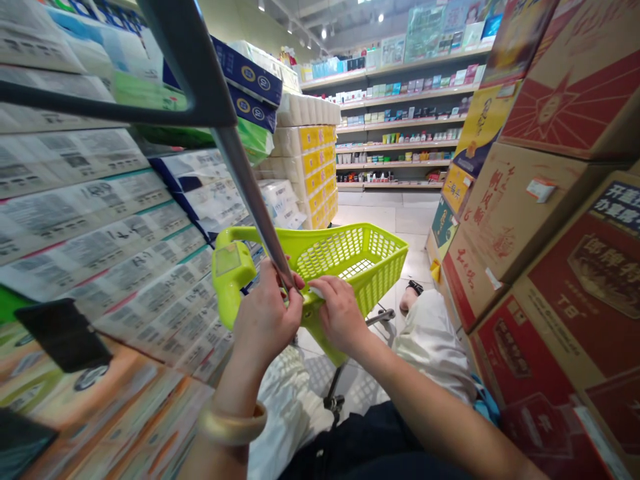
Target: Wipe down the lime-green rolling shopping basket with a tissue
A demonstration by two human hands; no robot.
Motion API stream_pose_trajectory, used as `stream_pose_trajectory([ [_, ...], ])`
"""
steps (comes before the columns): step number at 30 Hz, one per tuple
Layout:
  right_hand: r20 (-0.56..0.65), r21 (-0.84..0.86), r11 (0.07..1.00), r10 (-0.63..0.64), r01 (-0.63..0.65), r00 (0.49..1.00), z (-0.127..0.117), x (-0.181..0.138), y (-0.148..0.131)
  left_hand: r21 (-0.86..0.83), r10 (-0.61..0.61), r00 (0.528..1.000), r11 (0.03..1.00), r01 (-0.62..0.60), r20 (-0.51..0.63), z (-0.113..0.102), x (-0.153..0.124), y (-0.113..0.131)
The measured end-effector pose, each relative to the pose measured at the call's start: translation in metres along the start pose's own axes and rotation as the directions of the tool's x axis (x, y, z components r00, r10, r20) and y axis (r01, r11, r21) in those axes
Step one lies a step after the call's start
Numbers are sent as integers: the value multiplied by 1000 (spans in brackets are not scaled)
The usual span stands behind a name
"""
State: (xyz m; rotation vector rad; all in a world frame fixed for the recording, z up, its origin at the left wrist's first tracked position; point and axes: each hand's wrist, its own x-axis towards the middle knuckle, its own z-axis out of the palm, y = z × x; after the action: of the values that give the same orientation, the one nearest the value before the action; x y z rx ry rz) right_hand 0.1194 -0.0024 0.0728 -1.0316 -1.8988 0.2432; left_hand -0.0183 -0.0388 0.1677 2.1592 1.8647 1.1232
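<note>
Cardboard cartons in brown and red w/ bold printed lettering (pixel 500 207) hem in the R side, stacked several high close by the person's white-trousered leg (pixel 435 333); opp. side, bulky white plastic-wrapped packs w/ grey print (pixel 75 207) lean in just as tight, slick & creased. Farther along on L, a squared stack of white and yellow packs (pixel 317 173) narrows the pale tiled aisle floor (pixel 380 207), w/ long light-coloured shelves of small boxes & bottles (pixel 390 70) across the far end. Bright yellow-green plastic cart (pixel 320 337), lattice-walled basket, rounded rim, sits directly in front of the person, btwn the stacks, taking up much of the aisle. Smooth tubular grey metal pole (pixel 250 187) slants up from its near end to a dark grey looped plastic handle (pixel 203 83), cutting across the view of the L stacks. L hand (pixel 265 320), smooth gold-toned bangle (pixel 233 423) on its wrist, has thumb & fingers wrapped round the pole's lower end. R hand (pixel 343 313) is just beside, fingers bent over the cart's near edge; can't tell if they're pinching anything.
</note>
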Motion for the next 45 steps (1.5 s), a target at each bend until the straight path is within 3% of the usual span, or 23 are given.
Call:
stream_pose_trajectory([
  [7,-34,-97,985,141,-144,989,-4,4,21,0,10,1000,1000,-10,-17,1,2,0],
  [13,-10,-38,999,14,-15,1000,2,4,0,-10,4,1000,1000,-5,-17,4,5,-5],
  [21,-31,-113,981,155,-157,987,-2,8,22,-22,4,1000,1000,-5,-15,4,9,-6],
  [27,-10,-62,996,59,-60,998,4,6,6,-12,-13,1000,1000,13,-18,4,11,-7],
  [35,-55,-129,974,180,-186,982,-3,8,26,-52,7,1000,999,-8,-13,5,12,-8],
  [41,1,-60,997,57,-57,998,5,8,1,-14,-3,1000,1000,3,-17,5,13,-7],
  [45,17,-101,990,104,-102,994,-2,8,12,-35,7,1000,999,-7,-8,4,14,-9],
])
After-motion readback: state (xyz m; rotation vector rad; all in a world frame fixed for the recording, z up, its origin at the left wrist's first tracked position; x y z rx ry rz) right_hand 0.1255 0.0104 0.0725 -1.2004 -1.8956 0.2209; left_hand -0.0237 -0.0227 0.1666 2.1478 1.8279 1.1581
